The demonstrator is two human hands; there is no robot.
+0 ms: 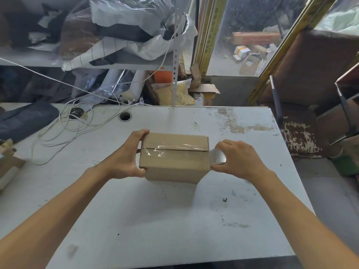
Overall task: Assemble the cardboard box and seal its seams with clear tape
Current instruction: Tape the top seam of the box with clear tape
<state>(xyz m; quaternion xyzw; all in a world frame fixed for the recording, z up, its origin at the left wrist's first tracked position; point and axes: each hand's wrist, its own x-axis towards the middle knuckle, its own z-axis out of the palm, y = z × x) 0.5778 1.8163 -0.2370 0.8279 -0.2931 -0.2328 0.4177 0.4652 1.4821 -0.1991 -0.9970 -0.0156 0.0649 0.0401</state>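
- Cardboard box (174,158) sits closed on the white table (174,220), roughly mid-table, a bit toward the far side.
- Top flaps meet in a centre seam running left to right; clear tape strip (174,149) lies along it, shiny and a bit wrinkled, w/ the left end of the seam looking bare.
- Left hand (126,158) clamps the box's left end: thumb at the near bottom corner, fingers hooked over the far top edge. Firm hold on the box.
- Right hand (236,159) is at the box's right end, fingers curled round a roll of clear tape (218,156), gripping it tight against that side.
- Tape roll touches the box's right face just below the top edge; strip appears to run from the seam over the edge to the roll.
- Both forearms are bare, coming in from the near corners of the frame.
- White cable (64,123) loops in a loose tangle on the table's far-left part, well apart from the box.
- Round cable hole (125,116) in the tabletop, behind-left of the box.
- Old tape residue (237,123) patches the far-right area of the table.
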